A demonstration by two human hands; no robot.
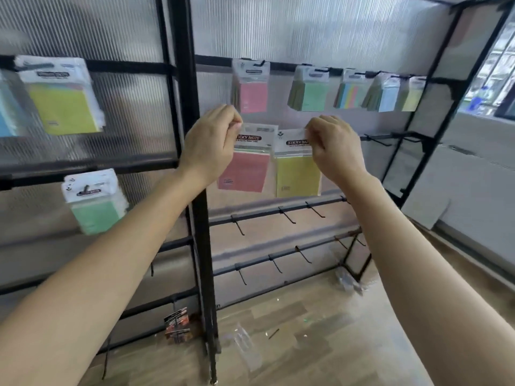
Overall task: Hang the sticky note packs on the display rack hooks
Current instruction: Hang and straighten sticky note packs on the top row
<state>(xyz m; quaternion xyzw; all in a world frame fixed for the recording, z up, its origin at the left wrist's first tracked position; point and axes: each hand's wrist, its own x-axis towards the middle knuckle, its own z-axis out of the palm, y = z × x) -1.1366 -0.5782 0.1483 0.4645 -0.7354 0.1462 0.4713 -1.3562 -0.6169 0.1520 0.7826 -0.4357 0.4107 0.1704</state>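
The left edge cuts off a blue pack [8,115], and the green pack [94,215] is blurred.

Two hands are counted: left hand [211,143], right hand [334,149]. Two packs are held: pink pack [245,171], yellow pack [298,174]. Five hung bunches [252,93] are counted on the top rail [281,66], and three more on the left panel [133,107]. At least six empty hooks [288,217] are seen below; the exact count is blurred.
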